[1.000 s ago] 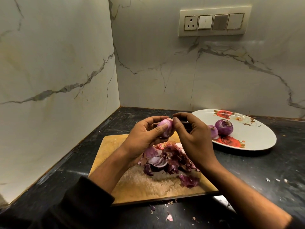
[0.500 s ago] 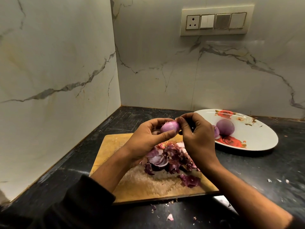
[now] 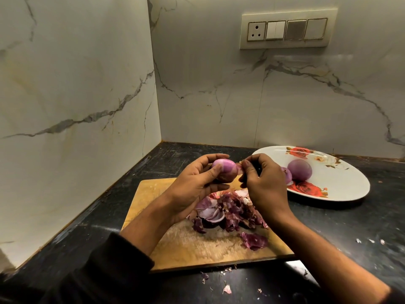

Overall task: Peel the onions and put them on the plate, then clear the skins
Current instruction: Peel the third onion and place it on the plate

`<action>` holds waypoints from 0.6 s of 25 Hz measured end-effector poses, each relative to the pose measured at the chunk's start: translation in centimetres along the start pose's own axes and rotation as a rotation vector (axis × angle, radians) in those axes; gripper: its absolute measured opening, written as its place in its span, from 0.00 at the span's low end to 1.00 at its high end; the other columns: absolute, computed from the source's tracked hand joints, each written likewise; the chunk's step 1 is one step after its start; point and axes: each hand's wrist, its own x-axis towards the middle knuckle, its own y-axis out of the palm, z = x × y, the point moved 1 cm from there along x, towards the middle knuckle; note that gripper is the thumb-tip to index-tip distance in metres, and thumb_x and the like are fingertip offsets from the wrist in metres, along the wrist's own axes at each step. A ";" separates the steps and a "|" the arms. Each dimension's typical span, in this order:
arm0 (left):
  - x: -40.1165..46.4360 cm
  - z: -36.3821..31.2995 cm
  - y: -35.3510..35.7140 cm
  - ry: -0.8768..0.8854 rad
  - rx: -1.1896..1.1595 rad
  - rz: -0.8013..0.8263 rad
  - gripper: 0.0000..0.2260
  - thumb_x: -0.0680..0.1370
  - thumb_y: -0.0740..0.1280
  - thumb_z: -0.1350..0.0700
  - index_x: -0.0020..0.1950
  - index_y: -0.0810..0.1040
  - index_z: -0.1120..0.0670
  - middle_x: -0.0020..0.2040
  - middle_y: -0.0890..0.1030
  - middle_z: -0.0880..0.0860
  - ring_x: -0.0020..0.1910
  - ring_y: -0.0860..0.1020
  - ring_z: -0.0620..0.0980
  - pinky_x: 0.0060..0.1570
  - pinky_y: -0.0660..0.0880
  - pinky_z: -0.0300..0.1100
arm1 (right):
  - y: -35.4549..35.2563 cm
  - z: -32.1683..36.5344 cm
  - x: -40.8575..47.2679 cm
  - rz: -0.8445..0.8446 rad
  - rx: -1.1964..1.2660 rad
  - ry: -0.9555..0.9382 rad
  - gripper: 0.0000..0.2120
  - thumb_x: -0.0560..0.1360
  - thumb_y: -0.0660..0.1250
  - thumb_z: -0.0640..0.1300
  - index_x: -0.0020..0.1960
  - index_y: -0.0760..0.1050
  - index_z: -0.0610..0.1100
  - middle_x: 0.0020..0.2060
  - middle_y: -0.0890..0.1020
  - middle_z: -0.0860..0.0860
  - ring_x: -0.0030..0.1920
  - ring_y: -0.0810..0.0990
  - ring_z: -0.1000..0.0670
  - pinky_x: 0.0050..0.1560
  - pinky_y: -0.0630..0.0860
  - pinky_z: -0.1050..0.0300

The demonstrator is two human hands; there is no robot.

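- Left hand (image 3: 192, 183) cups a small purple onion (image 3: 224, 172) above the wooden cutting board (image 3: 175, 246).
- Right hand (image 3: 260, 183) pinches a skin shred at its tip (peeling step, I judge).
- Next: strip it, then onto the white floral plate (image 3: 341, 185).

A pale pink-purple round onion (image 3: 224, 171), streaked with white near its top, is gripped in the left hand (image 3: 195, 189). Just right of that grip, two darker purple peeled onions (image 3: 299, 169) are seen on a white oval plate (image 3: 341, 183) printed with red roses and brownish leaves. Below the grip, a heap of maroon and lilac papery onion skins (image 3: 230, 212) is spread over a yellow-brown wooden cutting board (image 3: 197, 249). A black, faintly speckled stone counter (image 3: 350, 227) is met by cream marble-patterned walls (image 3: 76, 84) veined in grey, perhaps with some brown.
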 end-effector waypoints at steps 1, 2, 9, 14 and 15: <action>0.0 0.0 0.0 0.004 -0.028 -0.013 0.15 0.77 0.65 0.56 0.63 0.78 0.56 0.59 0.81 0.58 0.58 0.82 0.58 0.51 0.82 0.45 | 0.0 -0.2 0.0 0.020 -0.011 0.020 0.05 0.80 0.65 0.38 0.47 0.77 0.47 0.38 0.81 0.51 0.35 0.81 0.53 0.34 0.82 0.56; 0.1 0.0 -0.1 0.005 -0.050 -0.031 0.13 0.79 0.65 0.57 0.63 0.78 0.56 0.60 0.80 0.59 0.58 0.82 0.59 0.51 0.82 0.45 | 0.1 -0.4 0.0 0.053 -0.028 0.039 0.05 0.80 0.66 0.38 0.48 0.77 0.47 0.39 0.82 0.51 0.36 0.82 0.53 0.37 0.82 0.55; 0.5 -0.1 -0.7 0.047 0.015 -0.155 0.08 0.81 0.64 0.56 0.59 0.78 0.54 0.56 0.81 0.56 0.50 0.83 0.50 0.45 0.81 0.42 | 0.6 0.3 -1.0 0.247 -0.242 -0.111 0.09 0.77 0.71 0.44 0.56 0.83 0.50 0.47 0.85 0.56 0.44 0.79 0.63 0.43 0.74 0.70; 0.4 -0.2 -0.6 0.083 0.089 -0.196 0.18 0.74 0.69 0.48 0.61 0.76 0.54 0.51 0.84 0.52 0.50 0.84 0.51 0.43 0.80 0.40 | 0.1 1.2 -1.0 0.161 -0.122 -0.151 0.14 0.77 0.69 0.50 0.61 0.80 0.49 0.50 0.84 0.58 0.49 0.81 0.62 0.50 0.81 0.60; 0.3 -0.2 -0.5 0.085 0.088 -0.191 0.20 0.73 0.70 0.48 0.61 0.76 0.55 0.51 0.84 0.52 0.49 0.84 0.51 0.42 0.80 0.40 | 0.1 1.4 -1.0 0.144 -0.046 -0.161 0.16 0.76 0.70 0.51 0.62 0.80 0.48 0.50 0.84 0.57 0.49 0.82 0.62 0.50 0.81 0.63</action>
